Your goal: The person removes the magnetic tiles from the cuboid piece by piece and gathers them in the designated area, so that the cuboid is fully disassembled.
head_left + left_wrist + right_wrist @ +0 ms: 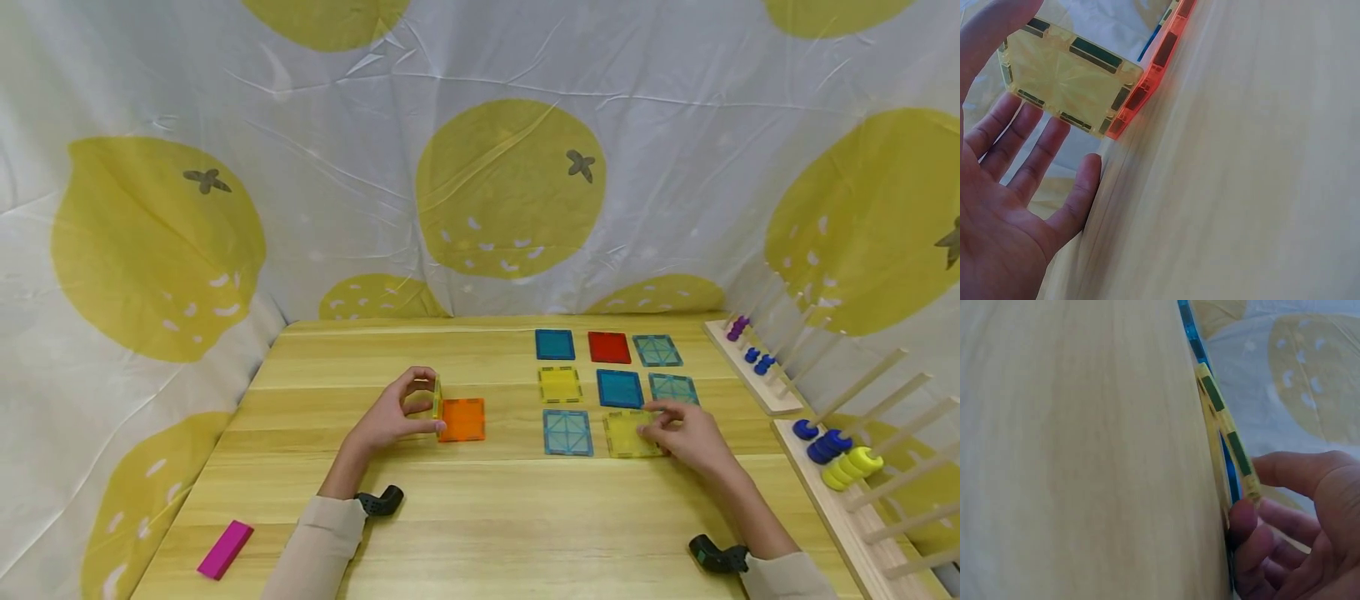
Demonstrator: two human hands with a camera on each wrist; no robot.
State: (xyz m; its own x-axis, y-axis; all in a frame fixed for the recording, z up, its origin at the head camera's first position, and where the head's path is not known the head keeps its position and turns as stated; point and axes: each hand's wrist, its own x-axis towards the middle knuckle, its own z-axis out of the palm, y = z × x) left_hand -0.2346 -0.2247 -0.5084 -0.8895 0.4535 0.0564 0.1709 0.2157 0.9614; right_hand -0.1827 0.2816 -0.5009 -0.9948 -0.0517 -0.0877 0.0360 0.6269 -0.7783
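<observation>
My left hand [386,414] holds a translucent yellow magnetic tile [437,397] upright, thumb on one side and fingers on the other. The tile's lower edge meets the left edge of an orange magnetic tile [462,420] lying flat. In the left wrist view, the yellow tile [1063,75] stands at an angle to the orange tile's edge [1138,97]. My right hand [692,437] pinches another yellow magnetic tile [626,433] by its right side. From the right wrist, this tile [1227,428] appears tilted, its gripped end raised off the table.
Around the right hand lie rows of flat tiles, including a red tile [609,347], a blue tile [619,388] and a light-blue tile [567,432]. Wooden peg boards [817,475] with coloured rings line the right edge. A magenta block [226,550] lies front left.
</observation>
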